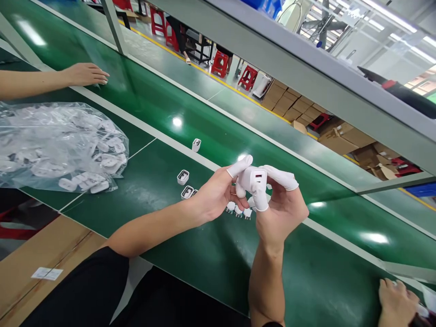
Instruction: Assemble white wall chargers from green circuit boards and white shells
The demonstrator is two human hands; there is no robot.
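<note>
A white charger housing [248, 178] with slot openings in its end face is held up over the green bench between both my hands. My left hand [218, 193], with white finger cots on some fingertips, grips its left side. From the right, my right hand [281, 200] pinches it with covered thumb and fingers. Beneath the hands lie several small circuit boards with white parts [238, 211], partly hidden. To the left stand an open white housing [183, 177], another open housing [186, 192] beside my forearm, and a third housing [196, 145] on the belt's edge.
A clear plastic bag [64, 145] full of white housings lies at left. Another person's hand [88, 74] reaches over the green belt [153, 106]; a further hand [397, 299] is at lower right. A grey shelf beam [306, 81] crosses above. A cardboard box [68, 254] sits below left.
</note>
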